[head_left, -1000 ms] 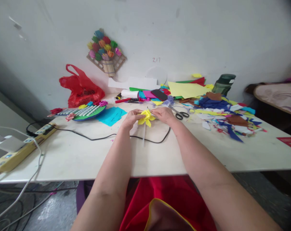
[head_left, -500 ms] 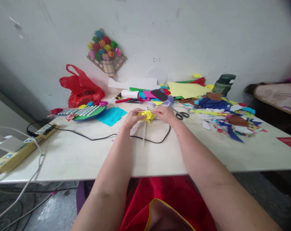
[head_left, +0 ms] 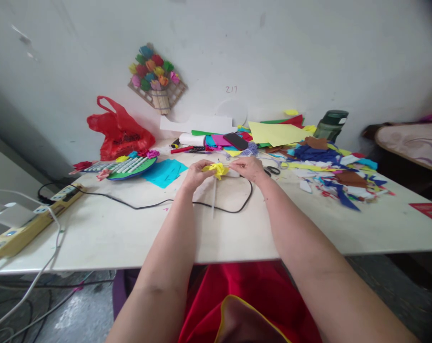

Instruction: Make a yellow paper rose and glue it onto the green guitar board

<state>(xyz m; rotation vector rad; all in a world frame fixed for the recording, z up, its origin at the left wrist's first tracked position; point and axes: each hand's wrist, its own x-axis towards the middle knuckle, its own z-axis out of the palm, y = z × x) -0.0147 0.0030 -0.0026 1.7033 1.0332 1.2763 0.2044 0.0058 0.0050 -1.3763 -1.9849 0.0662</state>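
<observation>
A crumpled yellow paper flower (head_left: 219,170) is held just above the white table, between my two hands. My left hand (head_left: 197,174) is closed on it from the left, thumb and fingers pinched at its edge. From the right, my right hand (head_left: 248,167) reaches in with its fingertips pressed together at the flower's edge; what they pinch is too small to make out. A thin whitish stick (head_left: 213,199) extends below the flower toward me. Behind my right hand lie black-handled scissors (head_left: 272,170), partly covered by it.
A black cable (head_left: 137,207) runs across the table from a power strip (head_left: 33,221). Blue paper (head_left: 165,173), a green board with paper flowers (head_left: 133,167) and a red bag (head_left: 121,131) are left. Paper scraps (head_left: 344,178) and a bottle (head_left: 331,126) are right; a phone (head_left: 236,141) lies behind.
My right hand has shifted slightly right, from over the flower to its edge, so more yellow paper shows. My left hand stays nearly in place. The right hand covers more of the scissors.
</observation>
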